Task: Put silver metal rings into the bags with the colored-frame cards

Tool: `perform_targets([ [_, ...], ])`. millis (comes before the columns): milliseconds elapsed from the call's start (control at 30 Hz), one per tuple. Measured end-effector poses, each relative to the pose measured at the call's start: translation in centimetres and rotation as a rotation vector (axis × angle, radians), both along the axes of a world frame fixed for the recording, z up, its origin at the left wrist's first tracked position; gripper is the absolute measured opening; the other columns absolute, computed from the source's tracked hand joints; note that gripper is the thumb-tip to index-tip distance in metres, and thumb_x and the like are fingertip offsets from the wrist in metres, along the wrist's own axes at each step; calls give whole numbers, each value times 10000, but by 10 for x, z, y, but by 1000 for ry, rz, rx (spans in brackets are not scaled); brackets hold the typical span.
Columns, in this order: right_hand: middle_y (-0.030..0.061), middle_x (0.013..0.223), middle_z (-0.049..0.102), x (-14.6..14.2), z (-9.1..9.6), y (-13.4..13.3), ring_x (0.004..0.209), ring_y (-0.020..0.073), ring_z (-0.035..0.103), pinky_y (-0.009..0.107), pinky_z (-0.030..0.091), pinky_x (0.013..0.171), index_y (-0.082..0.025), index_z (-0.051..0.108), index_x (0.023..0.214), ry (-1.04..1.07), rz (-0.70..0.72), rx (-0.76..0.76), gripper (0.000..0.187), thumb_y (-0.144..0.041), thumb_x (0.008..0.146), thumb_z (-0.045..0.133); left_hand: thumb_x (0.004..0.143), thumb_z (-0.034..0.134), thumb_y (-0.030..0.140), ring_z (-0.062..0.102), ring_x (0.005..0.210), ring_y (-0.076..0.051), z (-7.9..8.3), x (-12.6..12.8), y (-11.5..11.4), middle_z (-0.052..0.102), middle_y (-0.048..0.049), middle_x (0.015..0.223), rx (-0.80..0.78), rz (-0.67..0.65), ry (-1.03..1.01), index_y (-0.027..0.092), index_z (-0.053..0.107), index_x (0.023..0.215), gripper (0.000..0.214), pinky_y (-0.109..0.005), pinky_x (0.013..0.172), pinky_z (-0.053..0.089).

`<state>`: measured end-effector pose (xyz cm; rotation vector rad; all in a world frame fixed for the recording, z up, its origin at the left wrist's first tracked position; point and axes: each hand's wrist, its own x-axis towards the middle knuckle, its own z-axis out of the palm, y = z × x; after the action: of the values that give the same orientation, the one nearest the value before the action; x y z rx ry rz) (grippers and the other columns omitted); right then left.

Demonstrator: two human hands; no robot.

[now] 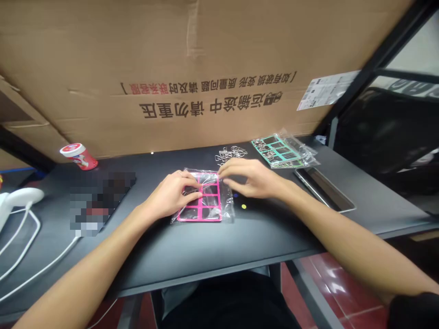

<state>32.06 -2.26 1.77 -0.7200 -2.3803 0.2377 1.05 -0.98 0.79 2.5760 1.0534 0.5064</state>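
A clear plastic bag (pixel 227 208) lies near the middle of the dark desk, with a flat pink-framed panel (pixel 210 213) of dark windows inside it. Across its left side my left hand (pixel 173 194) holds it against the desk, thumb and fingers on the plastic. At the bag's upper right edge is my right hand (pixel 252 177), its thumb and fingertips close together on the plastic; the exact grip is partly hidden. Just beyond the right fingers sits a small pile of thin metal rings (pixel 229 153).
Teal-framed panels in clear bags (pixel 283 151) lie at the back right, near a phone (pixel 324 189). A red tub with a white lid (pixel 79 156) stands back left. White cables (pixel 44 281) cross the left side. A yellow dot (pixel 243 206) lies by the bag. Cardboard (pixel 219 41) walls the back.
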Motion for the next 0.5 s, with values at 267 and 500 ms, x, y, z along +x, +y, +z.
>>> perform_targets([
  [267, 69, 1456, 753, -8, -14, -1, 1355, 249, 713, 441, 577, 1180, -260, 766, 1387, -207, 119, -168, 369, -188, 1072, 588, 1053, 624, 455, 707, 989, -241, 9, 3, -1, 802, -37, 1051, 26, 145, -173, 250, 790, 942, 286, -414, 950, 532],
  [500, 78, 1718, 516, -16, -20, -2, 1528, 287, 558, 515, 516, 1236, -306, 565, 1634, -280, 179, -47, 567, -149, 1090, 537, 973, 666, 616, 641, 1319, -387, 4, -14, 11, 701, -173, 1400, -10, 460, 18, 199, 667, 1415, 608, -558, 1130, 505],
])
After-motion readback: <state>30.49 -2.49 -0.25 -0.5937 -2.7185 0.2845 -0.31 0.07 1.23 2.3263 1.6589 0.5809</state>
